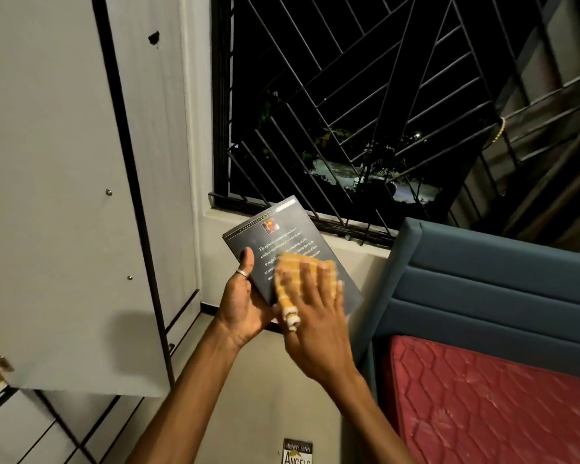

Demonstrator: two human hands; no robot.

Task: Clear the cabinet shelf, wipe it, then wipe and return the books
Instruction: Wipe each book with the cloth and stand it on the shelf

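Below the barred window (pixel 365 105), mid-frame, the left hand (pixel 245 306) is gripping a dark book (pixel 282 236), thumb curled over its cover; the right hand (pixel 315 316), fingers spread flat, is pressing an orange cloth (pixel 298 266) onto it.

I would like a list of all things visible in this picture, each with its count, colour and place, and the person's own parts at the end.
dark book: one, dark grey cover with pale text, held up below the window
cloth: one, orange-yellow with pale stripes, pressed on the dark book's cover
second book: one, dark and white cover, on the floor at the bottom edge
cabinet door: one, pale grey with dark edge, left
window grille: one, black bars, top centre
headboard: one, blue-grey padded, right
mattress: one, red quilted, lower right
ring: one, silver, on the left thumb
left hand: holds the dark book's edge
right hand: presses the cloth with spread fingers
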